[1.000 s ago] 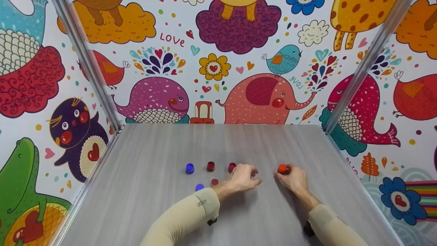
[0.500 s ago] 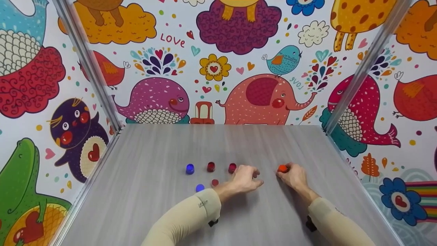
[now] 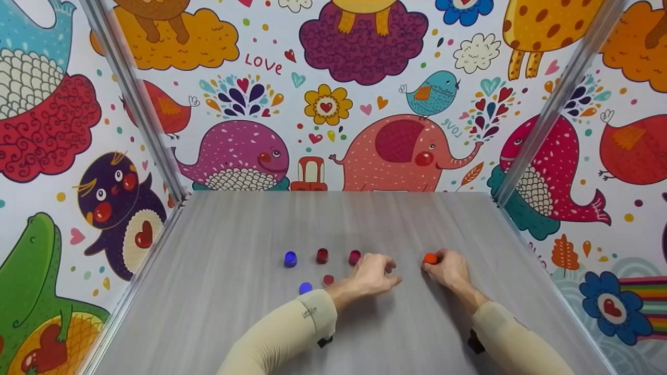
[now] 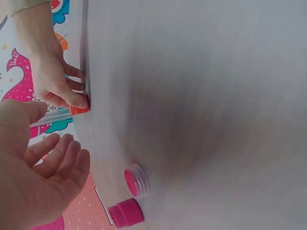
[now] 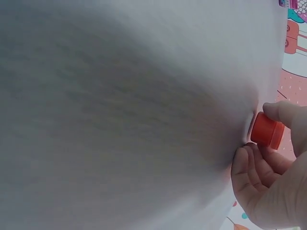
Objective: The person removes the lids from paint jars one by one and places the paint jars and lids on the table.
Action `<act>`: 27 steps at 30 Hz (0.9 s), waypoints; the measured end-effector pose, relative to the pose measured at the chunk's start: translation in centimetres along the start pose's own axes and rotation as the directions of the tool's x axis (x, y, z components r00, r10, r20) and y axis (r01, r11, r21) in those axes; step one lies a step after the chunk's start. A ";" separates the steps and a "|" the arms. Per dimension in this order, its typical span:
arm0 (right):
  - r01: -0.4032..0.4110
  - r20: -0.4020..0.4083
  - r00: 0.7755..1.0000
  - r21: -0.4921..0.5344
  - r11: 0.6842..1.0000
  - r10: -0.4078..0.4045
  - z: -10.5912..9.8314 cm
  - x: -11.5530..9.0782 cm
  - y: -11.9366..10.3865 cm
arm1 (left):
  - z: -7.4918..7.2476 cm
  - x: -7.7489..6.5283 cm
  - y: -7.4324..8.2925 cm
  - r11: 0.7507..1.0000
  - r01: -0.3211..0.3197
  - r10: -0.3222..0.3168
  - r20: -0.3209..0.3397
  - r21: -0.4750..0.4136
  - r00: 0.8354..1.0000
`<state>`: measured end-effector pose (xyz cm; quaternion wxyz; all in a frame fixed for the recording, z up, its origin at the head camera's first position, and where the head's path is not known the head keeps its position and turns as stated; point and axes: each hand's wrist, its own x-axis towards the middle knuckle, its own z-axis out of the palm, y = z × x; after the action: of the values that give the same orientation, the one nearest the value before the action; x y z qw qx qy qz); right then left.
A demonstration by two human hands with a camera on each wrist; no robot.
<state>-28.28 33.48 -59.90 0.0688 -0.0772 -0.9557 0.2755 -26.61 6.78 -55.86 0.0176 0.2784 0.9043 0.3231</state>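
Observation:
On the right side of the table, my right hand [image 3: 449, 271] holds a small orange paint jar [image 5: 266, 131] between thumb and fingers, low over the surface. My left hand [image 3: 372, 273] hovers over the middle with nothing in it, its fingers loosely bent, as the left wrist view also shows. Just behind it stands an open crimson paint jar [image 3: 355, 257], partly covered by the hand in the head view. In the left wrist view a round pink lid [image 4: 136, 181] with a pale rim lies beside that magenta-looking jar [image 4: 127, 213].
Left of the hands stand an open dark red jar [image 3: 322, 255] and an open blue jar [image 3: 290, 259]. A blue lid [image 3: 306, 288] and a red lid [image 3: 328, 280] lie in front of them, close to my left forearm. Cartoon-printed walls [image 3: 323, 62] border the grey table [image 3: 234, 224].
The right fingers have shifted slightly around the orange jar. The left hand stays almost in place, and the other jars and lids have not moved.

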 end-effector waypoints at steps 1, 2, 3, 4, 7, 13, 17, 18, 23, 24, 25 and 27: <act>0.002 0.000 1.000 -0.001 1.000 -0.002 0.0 0.0 0.0 | 0.0 0.0 0.0 1.000 0.003 -0.003 0.002 0.001 1.000; 0.003 0.000 1.000 -0.002 1.000 -0.003 -0.1 0.1 0.0 | 0.0 0.0 0.0 1.000 0.005 -0.005 0.002 0.002 1.000; 0.002 0.002 1.000 0.003 1.000 -0.002 -0.1 0.1 0.0 | 0.0 0.0 0.0 1.000 0.008 -0.008 0.002 0.003 1.000; 0.002 0.004 1.000 0.008 1.000 -0.002 -0.2 0.1 0.0 | 0.0 0.0 0.0 1.000 0.012 -0.012 0.003 0.002 1.000; 0.006 0.003 1.000 0.026 1.000 -0.006 -0.3 0.0 0.0 | 0.1 0.0 0.0 1.000 0.020 -0.020 0.009 0.001 1.000; 0.021 -0.010 1.000 0.059 0.998 -0.021 -0.6 -0.2 -0.2 | 0.1 0.0 -0.1 1.000 0.021 -0.021 0.012 -0.005 1.000; 0.012 0.000 1.000 0.087 0.996 -0.012 -0.6 -0.4 -0.5 | 0.0 0.0 0.0 1.000 0.020 -0.020 0.013 -0.010 1.000; 0.008 0.005 1.000 0.097 0.995 -0.008 -0.6 -0.4 -0.6 | 0.0 0.0 0.0 1.000 0.021 -0.021 0.013 -0.012 1.000; -0.024 0.018 1.000 0.158 0.987 0.022 -0.9 -0.7 -1.1 | -0.1 0.2 0.1 0.999 0.029 -0.028 0.013 -0.027 1.000; -0.023 0.017 1.000 0.167 0.986 0.020 -1.0 -0.7 -1.2 | -0.2 0.2 0.2 0.999 0.027 -0.027 0.008 -0.033 1.000; -0.022 0.014 1.000 0.177 0.984 0.020 -1.0 -0.8 -1.3 | -0.2 0.3 0.2 0.999 0.026 -0.026 0.004 -0.037 1.000; 0.003 0.004 1.000 0.206 0.979 -0.004 -1.2 -0.9 -1.5 | -0.3 0.5 0.3 0.999 0.018 -0.018 -0.007 -0.041 1.000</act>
<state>-27.40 32.64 -58.15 0.0746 -0.0674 -0.9224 0.3728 -26.99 7.02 -55.38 0.0228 0.2687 0.9001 0.3423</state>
